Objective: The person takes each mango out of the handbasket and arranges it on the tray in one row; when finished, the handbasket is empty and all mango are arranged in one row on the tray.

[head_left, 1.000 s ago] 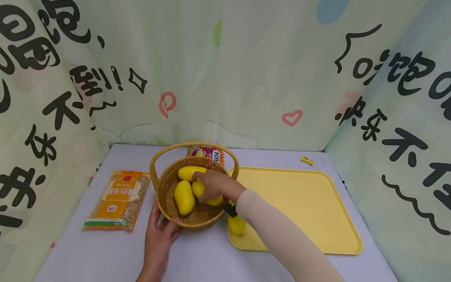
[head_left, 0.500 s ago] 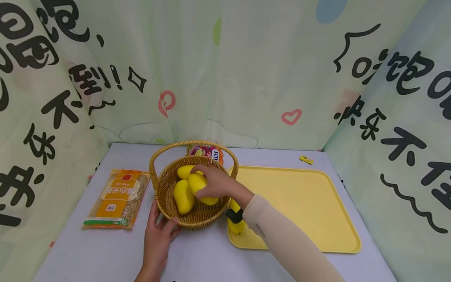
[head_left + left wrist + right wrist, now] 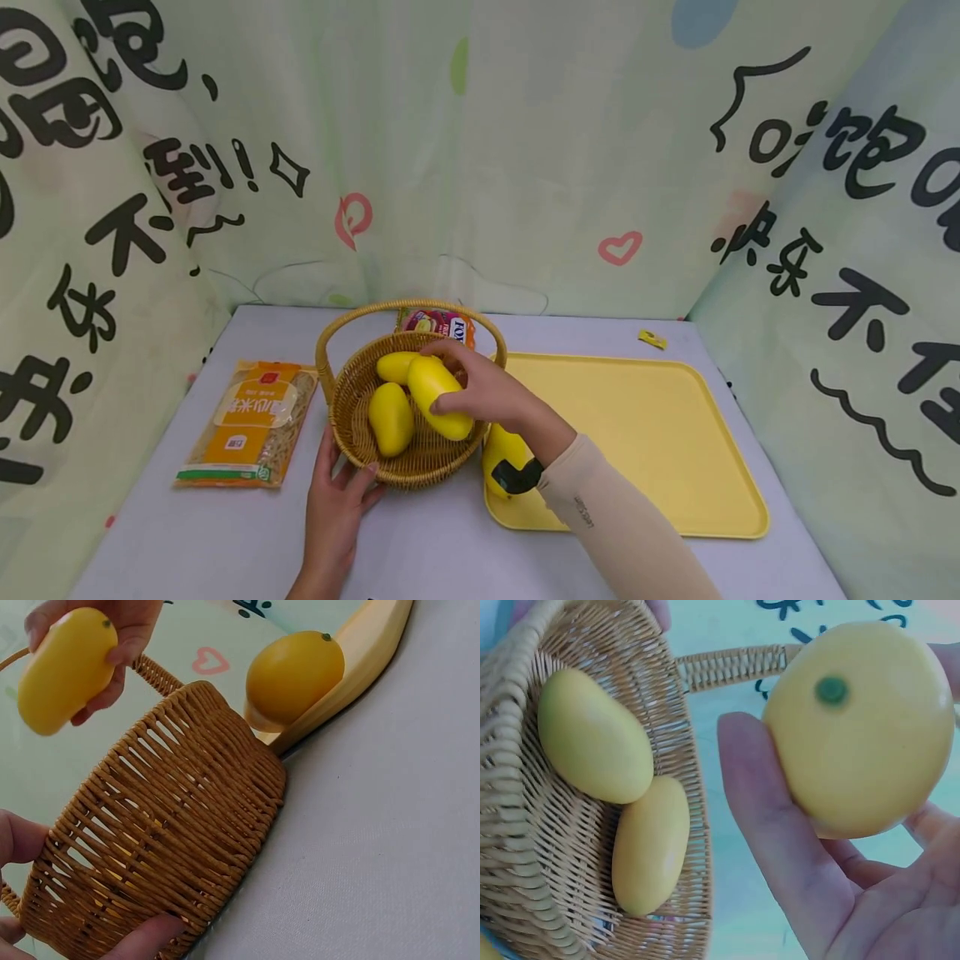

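A mango (image 3: 438, 398) is held by my right hand (image 3: 487, 387) above the wicker basket (image 3: 420, 477). Thumb and fingers pinch its sides, and the right wrist view shows the green stem spot on this mango (image 3: 862, 750). Two more mangoes lie in the basket, a front-left mango (image 3: 391, 419) and a rear mango (image 3: 395, 365). My left hand (image 3: 333, 508) grips the basket's near left side, with one finger at the rim in the left wrist view. Just right of the basket, another mango (image 3: 504, 450) rests on the yellow tray (image 3: 622, 442), partly covered by my right wrist.
An orange-labelled grain bag (image 3: 247, 425) lies left of the basket. Behind it is a colourful snack packet (image 3: 438, 325), partly hidden. A small yellow wrapper (image 3: 652, 339) sits beyond the tray. The basket's tall handle (image 3: 408, 305) arches over its back.
My right hand has lifted the mango from among the others in the basket and moved slightly right with it. The left hand stays on the basket.
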The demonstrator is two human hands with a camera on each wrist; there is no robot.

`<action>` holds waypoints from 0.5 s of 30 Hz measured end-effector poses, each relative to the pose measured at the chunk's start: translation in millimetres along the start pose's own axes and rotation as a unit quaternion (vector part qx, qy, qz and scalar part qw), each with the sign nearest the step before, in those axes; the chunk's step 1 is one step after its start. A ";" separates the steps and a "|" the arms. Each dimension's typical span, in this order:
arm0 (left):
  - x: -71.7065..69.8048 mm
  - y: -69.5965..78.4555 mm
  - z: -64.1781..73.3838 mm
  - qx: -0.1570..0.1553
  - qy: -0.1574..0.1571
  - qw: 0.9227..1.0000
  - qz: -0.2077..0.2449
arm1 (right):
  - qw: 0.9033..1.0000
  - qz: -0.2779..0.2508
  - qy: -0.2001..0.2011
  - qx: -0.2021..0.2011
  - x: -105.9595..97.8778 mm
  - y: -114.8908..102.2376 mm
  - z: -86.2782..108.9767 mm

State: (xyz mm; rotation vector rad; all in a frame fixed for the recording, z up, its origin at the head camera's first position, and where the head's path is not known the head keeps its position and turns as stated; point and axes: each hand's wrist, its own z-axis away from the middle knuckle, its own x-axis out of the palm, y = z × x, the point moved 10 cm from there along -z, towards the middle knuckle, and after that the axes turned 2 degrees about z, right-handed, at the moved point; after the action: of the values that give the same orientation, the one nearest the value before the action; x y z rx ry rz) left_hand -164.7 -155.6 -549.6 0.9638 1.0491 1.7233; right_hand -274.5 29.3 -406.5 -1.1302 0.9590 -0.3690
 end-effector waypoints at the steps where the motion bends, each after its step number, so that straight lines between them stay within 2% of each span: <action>1: -0.1 0.1 0.0 0.000 0.001 1.000 0.001 | 1.000 -0.010 0.000 -0.001 0.0 0.4 3.0; 9: -1.0 0.9 2.3 0.002 0.000 1.000 0.011 | 0.996 -0.086 0.016 0.014 -3.1 9.7 30.7; 15: -0.3 0.7 1.0 0.003 -0.001 1.000 0.008 | 0.990 -0.140 0.025 0.005 -3.6 20.8 48.5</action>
State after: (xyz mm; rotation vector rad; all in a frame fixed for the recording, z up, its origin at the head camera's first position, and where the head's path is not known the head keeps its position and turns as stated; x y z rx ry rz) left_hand -163.9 -155.9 -548.6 0.9796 1.0485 1.7330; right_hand -242.1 69.3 -418.5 -1.2534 0.8415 -0.6306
